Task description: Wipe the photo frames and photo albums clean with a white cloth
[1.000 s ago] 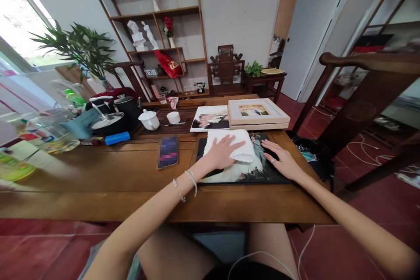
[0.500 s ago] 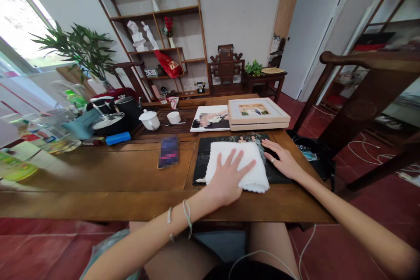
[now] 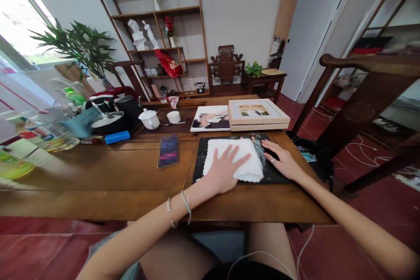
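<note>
My left hand (image 3: 224, 170) lies flat with fingers spread on a folded white cloth (image 3: 250, 162). The cloth covers most of a dark-edged photo print (image 3: 201, 162) lying on the wooden table (image 3: 108, 175). My right hand (image 3: 282, 160) rests flat on the print's right side, fingers stretched out, a ring on one finger. Two thin bracelets circle my left wrist.
Behind the print lie a light framed photo (image 3: 257, 113) and another print (image 3: 210, 119). A phone (image 3: 168, 151) lies left of it. Cups (image 3: 149, 119), a black pot (image 3: 106, 123), a blue box and bottles crowd the table's far left. A wooden chair (image 3: 367, 96) stands at right.
My left hand swept the cloth from the print's far edge down toward me, then pushed it back up a little. The right hand stayed in place.
</note>
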`<move>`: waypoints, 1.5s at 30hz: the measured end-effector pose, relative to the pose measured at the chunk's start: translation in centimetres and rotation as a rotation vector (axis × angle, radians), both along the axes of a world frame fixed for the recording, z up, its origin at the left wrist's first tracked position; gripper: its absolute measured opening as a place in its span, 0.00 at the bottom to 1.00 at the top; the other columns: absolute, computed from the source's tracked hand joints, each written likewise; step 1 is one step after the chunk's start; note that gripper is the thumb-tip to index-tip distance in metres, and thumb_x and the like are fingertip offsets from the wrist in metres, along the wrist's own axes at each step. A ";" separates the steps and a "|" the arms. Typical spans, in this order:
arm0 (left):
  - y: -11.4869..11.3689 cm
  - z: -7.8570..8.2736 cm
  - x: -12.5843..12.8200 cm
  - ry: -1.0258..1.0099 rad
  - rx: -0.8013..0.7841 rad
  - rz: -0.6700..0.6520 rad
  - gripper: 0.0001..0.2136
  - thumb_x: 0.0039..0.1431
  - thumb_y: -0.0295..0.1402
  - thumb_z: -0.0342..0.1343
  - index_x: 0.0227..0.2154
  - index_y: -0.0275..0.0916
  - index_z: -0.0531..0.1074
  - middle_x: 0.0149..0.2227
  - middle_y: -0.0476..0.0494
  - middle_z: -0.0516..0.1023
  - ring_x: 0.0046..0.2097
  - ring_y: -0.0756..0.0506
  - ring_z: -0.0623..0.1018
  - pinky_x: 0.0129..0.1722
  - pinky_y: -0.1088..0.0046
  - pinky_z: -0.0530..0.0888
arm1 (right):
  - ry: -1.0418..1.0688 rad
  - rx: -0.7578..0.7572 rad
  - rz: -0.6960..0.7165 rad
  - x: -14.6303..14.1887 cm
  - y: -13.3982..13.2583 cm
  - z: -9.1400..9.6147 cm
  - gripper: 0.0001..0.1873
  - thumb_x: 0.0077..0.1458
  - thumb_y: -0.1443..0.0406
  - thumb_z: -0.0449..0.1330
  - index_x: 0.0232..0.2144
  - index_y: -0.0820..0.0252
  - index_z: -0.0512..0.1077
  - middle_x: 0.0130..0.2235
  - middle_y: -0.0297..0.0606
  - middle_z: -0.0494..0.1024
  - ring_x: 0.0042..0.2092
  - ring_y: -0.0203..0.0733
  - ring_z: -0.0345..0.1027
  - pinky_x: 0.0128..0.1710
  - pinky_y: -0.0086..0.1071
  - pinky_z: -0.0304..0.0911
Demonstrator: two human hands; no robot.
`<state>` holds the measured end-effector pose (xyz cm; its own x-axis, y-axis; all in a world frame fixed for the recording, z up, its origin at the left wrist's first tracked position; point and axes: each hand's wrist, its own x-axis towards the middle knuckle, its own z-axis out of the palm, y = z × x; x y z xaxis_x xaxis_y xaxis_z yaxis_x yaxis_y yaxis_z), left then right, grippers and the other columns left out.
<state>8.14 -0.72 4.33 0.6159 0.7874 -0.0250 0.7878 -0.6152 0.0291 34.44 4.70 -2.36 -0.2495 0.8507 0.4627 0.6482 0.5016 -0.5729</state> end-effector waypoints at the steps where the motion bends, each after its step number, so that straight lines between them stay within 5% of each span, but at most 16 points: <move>1: 1.3 0.1 -0.2 0.006 0.002 0.003 0.40 0.55 0.29 0.54 0.67 0.53 0.40 0.70 0.41 0.40 0.69 0.33 0.42 0.61 0.37 0.48 | -0.003 -0.006 -0.002 0.0 0.0 0.0 0.21 0.59 0.57 0.54 0.53 0.54 0.72 0.59 0.43 0.70 0.62 0.51 0.60 0.63 0.54 0.53; 7: 6.9 0.7 -1.0 0.016 0.019 0.072 0.35 0.58 0.30 0.51 0.67 0.51 0.44 0.70 0.41 0.45 0.69 0.34 0.47 0.59 0.38 0.53 | 0.000 -0.027 -0.005 -0.1 -0.2 0.4 0.20 0.59 0.58 0.55 0.52 0.55 0.72 0.59 0.44 0.70 0.62 0.52 0.60 0.63 0.55 0.52; 12: 7.7 1.0 -1.5 0.020 0.025 0.055 0.35 0.58 0.29 0.50 0.67 0.51 0.45 0.69 0.42 0.48 0.68 0.36 0.49 0.60 0.41 0.55 | 0.004 -0.018 0.000 -0.2 -0.3 0.6 0.20 0.59 0.58 0.54 0.52 0.56 0.72 0.59 0.45 0.70 0.62 0.53 0.61 0.63 0.55 0.53; 16: 5.1 0.6 -1.7 0.028 0.040 0.048 0.38 0.55 0.26 0.52 0.67 0.51 0.45 0.69 0.42 0.46 0.69 0.36 0.46 0.61 0.42 0.54 | 0.016 -0.011 -0.002 -0.2 -0.2 0.4 0.19 0.59 0.58 0.55 0.52 0.53 0.72 0.58 0.42 0.71 0.62 0.52 0.61 0.63 0.55 0.53; 24: -5.7 -0.3 -2.4 -0.013 -0.018 -0.021 0.48 0.44 0.22 0.55 0.67 0.53 0.40 0.71 0.44 0.38 0.70 0.35 0.38 0.62 0.38 0.45 | 0.010 0.003 0.005 -0.1 -0.1 0.1 0.20 0.59 0.58 0.55 0.51 0.55 0.73 0.58 0.44 0.71 0.61 0.52 0.61 0.63 0.54 0.54; 27: -6.8 -0.1 -3.0 -0.008 -0.038 -0.064 0.49 0.43 0.23 0.55 0.67 0.54 0.38 0.71 0.45 0.36 0.70 0.35 0.38 0.62 0.39 0.45 | 0.014 -0.003 0.004 -0.1 -0.2 0.2 0.19 0.59 0.58 0.55 0.51 0.53 0.73 0.58 0.42 0.72 0.61 0.52 0.61 0.63 0.55 0.54; 30: -5.1 0.0 -3.5 0.016 -0.036 -0.051 0.47 0.46 0.23 0.54 0.67 0.54 0.38 0.71 0.47 0.37 0.70 0.36 0.40 0.63 0.41 0.46 | 0.019 -0.006 0.009 -0.1 -0.2 0.3 0.19 0.59 0.58 0.55 0.51 0.53 0.73 0.58 0.42 0.72 0.61 0.53 0.61 0.63 0.56 0.53; 39: 5.8 1.0 -4.0 0.040 -0.005 0.012 0.39 0.53 0.26 0.49 0.67 0.52 0.43 0.70 0.45 0.43 0.69 0.38 0.46 0.61 0.43 0.54 | -0.020 -0.001 0.003 0.0 -0.1 0.3 0.20 0.60 0.58 0.54 0.52 0.56 0.72 0.59 0.45 0.70 0.62 0.51 0.61 0.63 0.54 0.54; 45: 7.7 0.8 -4.7 0.047 0.038 0.025 0.39 0.54 0.25 0.49 0.67 0.52 0.43 0.70 0.46 0.45 0.69 0.38 0.47 0.61 0.46 0.56 | -0.015 -0.005 0.001 -0.1 -0.2 0.3 0.20 0.60 0.58 0.54 0.53 0.55 0.72 0.59 0.44 0.70 0.62 0.51 0.60 0.63 0.53 0.53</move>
